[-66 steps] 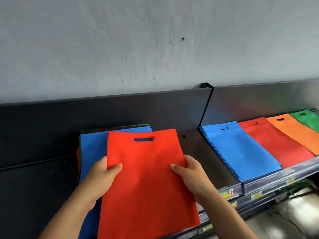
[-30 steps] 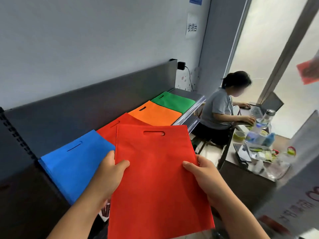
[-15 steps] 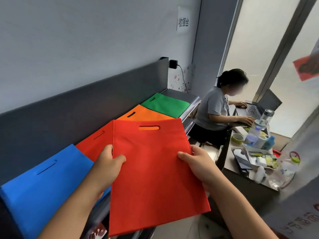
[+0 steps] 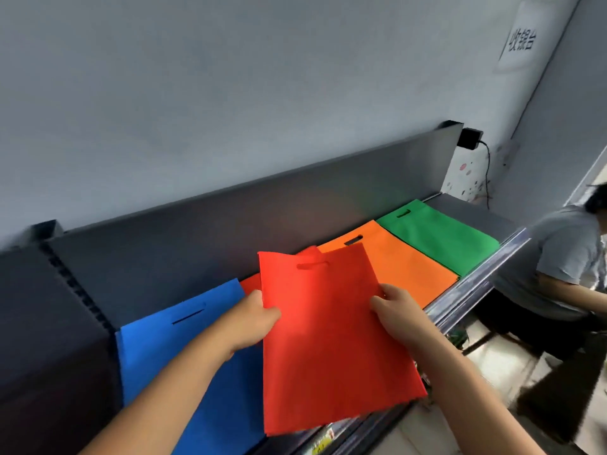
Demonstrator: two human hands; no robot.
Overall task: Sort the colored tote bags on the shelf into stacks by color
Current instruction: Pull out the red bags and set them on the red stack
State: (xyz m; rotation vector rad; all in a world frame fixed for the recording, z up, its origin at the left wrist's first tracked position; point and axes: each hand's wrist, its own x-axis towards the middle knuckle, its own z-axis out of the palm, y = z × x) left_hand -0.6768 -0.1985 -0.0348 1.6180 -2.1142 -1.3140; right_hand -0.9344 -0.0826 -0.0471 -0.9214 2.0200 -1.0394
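— Bright overall? 
— Soft daylight from the right of the frame; dim and near black at lower left. 
— Glare? 
— Pale sheen along the dark back panel (image 4: 262,205), faintly tinted orange and green at right of centre. 
— Shadows? 
— Soft, under both hands on the red bag (image 4: 328,339). 
— Sharpness? 
— Smeared throughout; worst at lower right. Straight edges bowed toward the corners.

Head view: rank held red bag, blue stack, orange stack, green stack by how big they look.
1. red bag, nearest the camera
2. blue stack, partly covered
3. orange stack and green stack: alike, both overlapped and farther, so unranked
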